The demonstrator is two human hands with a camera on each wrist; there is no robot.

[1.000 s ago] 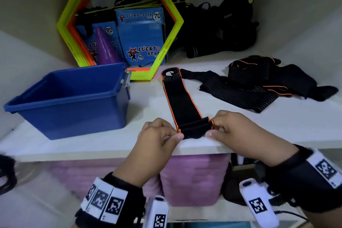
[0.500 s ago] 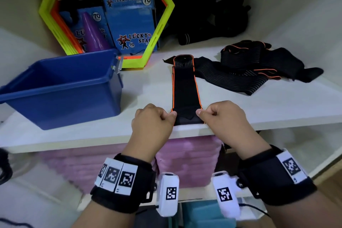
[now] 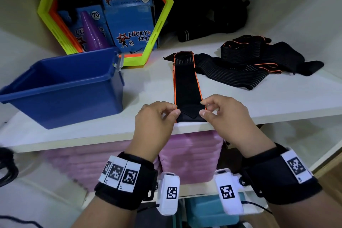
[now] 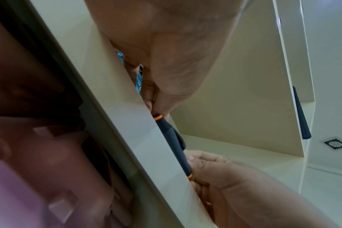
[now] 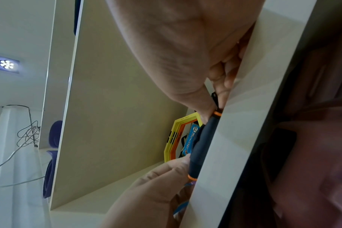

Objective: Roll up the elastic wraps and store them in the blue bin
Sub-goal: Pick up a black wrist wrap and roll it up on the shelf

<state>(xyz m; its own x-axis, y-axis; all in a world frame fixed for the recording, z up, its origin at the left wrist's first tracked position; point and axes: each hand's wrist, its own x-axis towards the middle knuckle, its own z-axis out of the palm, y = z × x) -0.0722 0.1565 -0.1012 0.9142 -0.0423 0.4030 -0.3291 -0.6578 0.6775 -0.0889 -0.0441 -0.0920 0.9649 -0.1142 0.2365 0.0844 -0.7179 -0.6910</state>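
Both hands pinch the near end of one black, orange-edged elastic wrap (image 3: 187,87) that lies flat on the shelf (image 3: 148,87), running from the front lip toward 12 o'clock: the left hand (image 3: 157,122) grips its left corner, the right hand (image 3: 224,116) its right corner, and a first small fold sits between them at the very edge of the shelf. The risk here is that the roll starts crooked; if one hand turns faster than the other, the orange edges will likely spiral off line and the roll will come out cone-shaped. Started this close to the lip, the fold could also slip off the edge. The stretchy fabric may spring open if either pinch loosens. The far end touches the pile of other wraps (image 3: 259,61) at 1 o'clock and could drag them along. The blue bin (image 3: 64,87) waits at 9 o'clock, seemingly empty.
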